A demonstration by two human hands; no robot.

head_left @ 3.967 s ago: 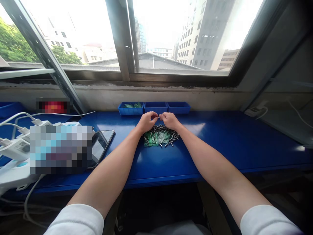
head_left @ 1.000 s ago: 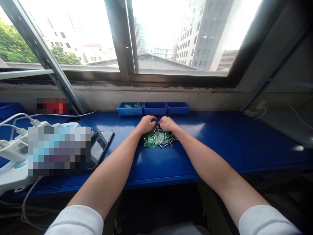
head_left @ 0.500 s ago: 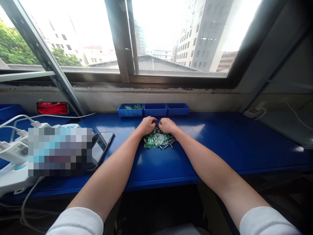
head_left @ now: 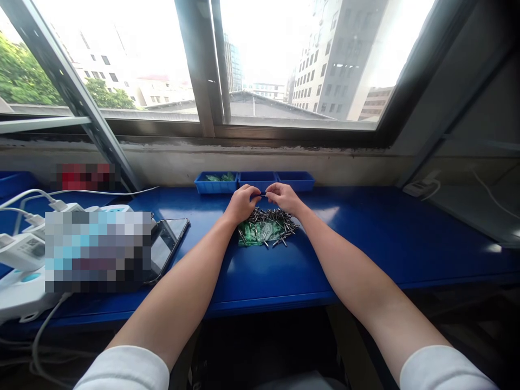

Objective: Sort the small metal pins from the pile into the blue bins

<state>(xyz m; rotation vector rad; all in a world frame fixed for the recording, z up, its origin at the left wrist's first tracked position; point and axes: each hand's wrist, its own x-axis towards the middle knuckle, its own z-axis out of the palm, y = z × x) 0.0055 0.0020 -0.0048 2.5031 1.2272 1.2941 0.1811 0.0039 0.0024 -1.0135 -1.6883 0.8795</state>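
At a blue table point(head_left: 365, 233) beneath a window, I hold one thin dark piece point(head_left: 263, 195) between my two hands, just above a heap of loose metal pins point(head_left: 286, 221). My left hand point(head_left: 242, 202) pinches one end, thumb and forefinger drawn narrow; my right hand point(head_left: 285, 198) grips the other end in the same close way. The piece is too small to make out, so I cannot tell whether it is one part or two being joined or parted.

By my reckoning, work on this single piece is midway: it is up off the heap, but neither hand has let it go. Plenty remains as well. The pins lie tangled, unsorted to my eye, over and around green packaging point(head_left: 254, 234), with a few strays at the near edge.

Beyond my wrists, three blue bins stand side by side. The left bin point(head_left: 216, 188) contains green packets, perhaps a portion set aside; whether they come from my own work, I cannot say. The middle bin point(head_left: 258, 177) and the right bin point(head_left: 300, 184) complete the row, so no tally of finished pieces can be read here.
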